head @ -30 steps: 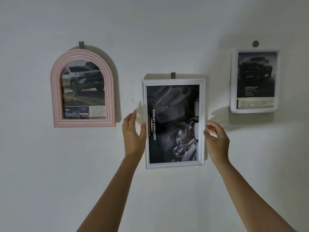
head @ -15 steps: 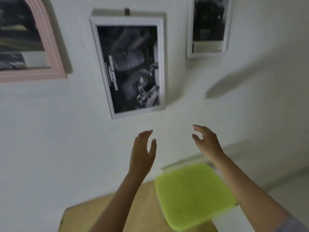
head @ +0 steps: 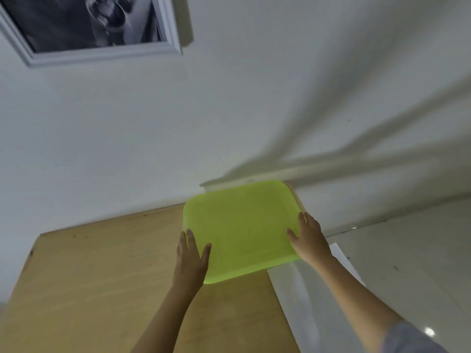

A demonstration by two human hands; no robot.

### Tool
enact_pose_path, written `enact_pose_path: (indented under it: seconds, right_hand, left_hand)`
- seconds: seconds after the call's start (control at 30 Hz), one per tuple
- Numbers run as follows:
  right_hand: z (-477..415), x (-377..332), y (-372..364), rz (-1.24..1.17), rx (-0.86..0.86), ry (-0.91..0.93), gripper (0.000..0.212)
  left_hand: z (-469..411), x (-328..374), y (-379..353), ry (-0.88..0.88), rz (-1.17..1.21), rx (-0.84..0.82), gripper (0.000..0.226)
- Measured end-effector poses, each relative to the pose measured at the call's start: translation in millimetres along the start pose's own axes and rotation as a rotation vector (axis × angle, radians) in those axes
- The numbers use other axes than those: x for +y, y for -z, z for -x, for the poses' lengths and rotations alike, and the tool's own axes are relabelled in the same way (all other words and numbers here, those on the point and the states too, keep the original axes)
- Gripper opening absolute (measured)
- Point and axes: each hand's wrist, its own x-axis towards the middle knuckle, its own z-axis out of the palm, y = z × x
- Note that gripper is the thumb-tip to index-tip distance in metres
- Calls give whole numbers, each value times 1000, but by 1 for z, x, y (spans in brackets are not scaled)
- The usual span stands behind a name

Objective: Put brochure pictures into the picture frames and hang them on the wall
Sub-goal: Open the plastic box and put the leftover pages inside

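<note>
Now the white frame [head: 102, 52] hangs on the wall [head: 254, 98], brochure picture [head: 76, 21] inside — that step looks done. My left hand [head: 192, 256] and right hand [head: 309, 240] flank the green tray [head: 242, 225], fingers straight against its edges, unclamped; next they must grip and lift it level. Nothing shows in it.

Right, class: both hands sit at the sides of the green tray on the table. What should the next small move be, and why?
Probably curl the fingers round the green tray's side edges, then lift. The left hand and right hand flank it on the wooden table, thumbs on top, fingers straight, so no firm grip shows yet.
</note>
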Motion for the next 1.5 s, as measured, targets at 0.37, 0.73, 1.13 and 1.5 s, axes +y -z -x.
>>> enact_pose_path:
  seconds: [0.37,0.73,1.13,1.5]
  right_hand:
    - [-11,5,-10,-328,147,11,62]
    - [-24,4,-6,-447,125,-8,66]
    - [-19,-4,5,-469,253,-52,64]
    - [51,-101,-14,-529,295,104,63]
  left_hand:
    - [-11,13,-7,67,177,76,70]
    - [-28,19,-5,89,195,85,70]
    - [-18,29,6,84,361,215,68]
    - [35,-46,89,152,397,330,67]
